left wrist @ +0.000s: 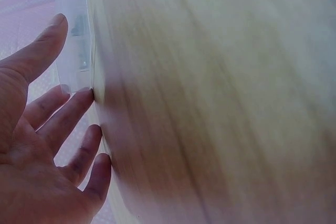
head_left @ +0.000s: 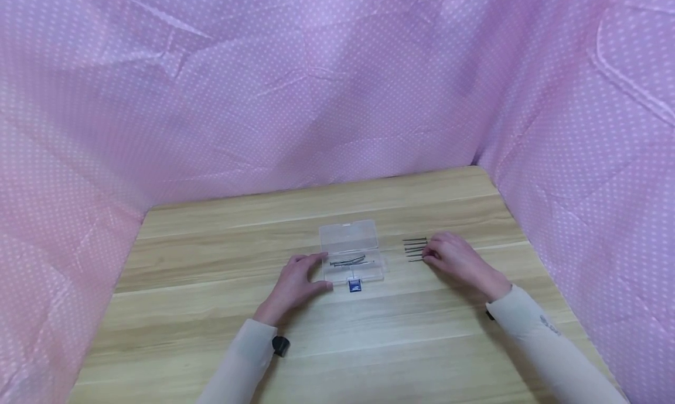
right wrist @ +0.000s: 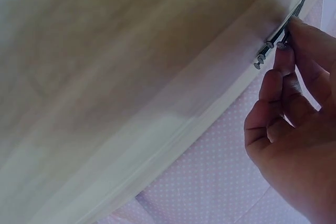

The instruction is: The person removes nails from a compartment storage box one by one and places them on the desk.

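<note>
A clear plastic case (head_left: 348,237) lies with its lid folded back, and several nails (head_left: 348,262) rest in its divided base. Its blue latch (head_left: 355,285) points toward the person. My left hand (head_left: 295,281) is at the case's left side, thumb near the front corner and index finger near the hinge. In the left wrist view the fingers of that hand (left wrist: 52,114) are spread and nearly straight. To the right of the case, my right hand (head_left: 453,254) pinches a nail (right wrist: 283,40) between thumb and index finger, at a row of loose nails (head_left: 413,246).
The wood-grain table (head_left: 211,334) has rounded far corners. Pink dotted cloth (head_left: 316,99) hangs behind it and along both sides. A black band (head_left: 281,346) shows at the left wrist, by the pale sleeve.
</note>
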`<act>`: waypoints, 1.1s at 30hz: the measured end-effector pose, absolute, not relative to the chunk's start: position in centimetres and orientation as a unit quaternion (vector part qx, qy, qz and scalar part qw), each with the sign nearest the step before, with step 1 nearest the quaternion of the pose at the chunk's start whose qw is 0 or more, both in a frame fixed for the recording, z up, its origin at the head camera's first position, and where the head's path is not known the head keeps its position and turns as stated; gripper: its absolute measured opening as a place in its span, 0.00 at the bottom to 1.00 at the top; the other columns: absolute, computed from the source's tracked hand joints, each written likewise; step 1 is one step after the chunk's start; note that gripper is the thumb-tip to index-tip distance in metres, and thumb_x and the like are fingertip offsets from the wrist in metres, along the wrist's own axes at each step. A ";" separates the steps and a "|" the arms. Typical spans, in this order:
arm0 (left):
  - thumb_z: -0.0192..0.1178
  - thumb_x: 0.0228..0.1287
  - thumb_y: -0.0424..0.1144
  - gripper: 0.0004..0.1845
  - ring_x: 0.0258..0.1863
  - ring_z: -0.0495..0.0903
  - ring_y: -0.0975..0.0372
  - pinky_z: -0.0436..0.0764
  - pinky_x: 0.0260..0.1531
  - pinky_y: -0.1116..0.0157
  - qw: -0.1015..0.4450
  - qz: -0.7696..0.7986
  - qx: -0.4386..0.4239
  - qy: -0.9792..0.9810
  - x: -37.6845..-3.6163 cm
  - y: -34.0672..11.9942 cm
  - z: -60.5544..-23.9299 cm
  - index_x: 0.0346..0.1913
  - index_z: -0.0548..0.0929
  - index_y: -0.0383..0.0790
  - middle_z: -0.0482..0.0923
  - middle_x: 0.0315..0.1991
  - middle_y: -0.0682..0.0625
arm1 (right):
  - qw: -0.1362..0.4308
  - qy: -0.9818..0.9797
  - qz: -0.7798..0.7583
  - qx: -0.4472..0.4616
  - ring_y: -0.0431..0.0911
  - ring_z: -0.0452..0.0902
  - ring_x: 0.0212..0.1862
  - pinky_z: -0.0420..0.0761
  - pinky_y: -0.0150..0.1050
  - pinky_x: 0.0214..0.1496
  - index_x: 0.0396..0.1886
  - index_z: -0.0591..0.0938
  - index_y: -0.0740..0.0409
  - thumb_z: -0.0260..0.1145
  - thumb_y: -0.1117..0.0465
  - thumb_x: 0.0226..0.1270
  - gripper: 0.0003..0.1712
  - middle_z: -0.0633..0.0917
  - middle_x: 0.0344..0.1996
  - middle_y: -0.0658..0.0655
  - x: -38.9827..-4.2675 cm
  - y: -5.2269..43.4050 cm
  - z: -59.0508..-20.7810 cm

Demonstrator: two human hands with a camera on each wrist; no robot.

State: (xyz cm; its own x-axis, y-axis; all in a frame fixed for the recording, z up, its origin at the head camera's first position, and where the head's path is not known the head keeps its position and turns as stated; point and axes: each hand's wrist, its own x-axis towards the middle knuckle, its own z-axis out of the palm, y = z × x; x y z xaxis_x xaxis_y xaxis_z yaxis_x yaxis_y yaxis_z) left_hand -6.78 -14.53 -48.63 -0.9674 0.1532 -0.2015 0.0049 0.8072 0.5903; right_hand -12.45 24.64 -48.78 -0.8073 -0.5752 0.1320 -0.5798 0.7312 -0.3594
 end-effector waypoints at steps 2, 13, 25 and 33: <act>0.78 0.55 0.54 0.42 0.69 0.68 0.44 0.69 0.68 0.41 0.121 0.309 0.041 0.942 -6.8 -14.5 -48.6 0.73 0.76 0.52 0.75 0.67 0.41 | 0.008 -0.930 0.194 0.312 0.52 0.80 0.42 0.80 0.55 0.53 0.34 0.89 0.55 0.77 0.65 0.61 0.04 0.85 0.33 0.49 -12.5 24.6 -48.8; 0.78 0.56 0.53 0.41 0.69 0.68 0.44 0.69 0.67 0.41 0.124 0.310 0.040 0.942 -6.8 -14.5 -48.8 0.73 0.76 0.53 0.74 0.67 0.40 | 0.009 -0.929 0.200 0.312 0.51 0.79 0.40 0.79 0.54 0.50 0.31 0.88 0.55 0.77 0.66 0.60 0.04 0.84 0.32 0.49 -12.6 24.4 -49.0; 0.78 0.55 0.53 0.42 0.69 0.68 0.44 0.69 0.67 0.41 0.119 0.312 0.041 0.942 -6.7 -14.4 -48.8 0.73 0.76 0.53 0.76 0.67 0.42 | 0.034 -0.926 0.252 0.278 0.51 0.81 0.41 0.81 0.53 0.49 0.33 0.89 0.56 0.77 0.66 0.61 0.04 0.86 0.33 0.51 -12.4 25.0 -48.6; 0.78 0.55 0.53 0.41 0.68 0.69 0.43 0.69 0.67 0.41 0.113 0.314 0.045 0.942 -6.7 -14.5 -48.7 0.73 0.76 0.52 0.76 0.67 0.40 | 0.089 -0.914 0.287 0.272 0.55 0.83 0.44 0.81 0.58 0.52 0.36 0.87 0.59 0.76 0.69 0.60 0.06 0.87 0.37 0.56 -12.1 24.5 -48.1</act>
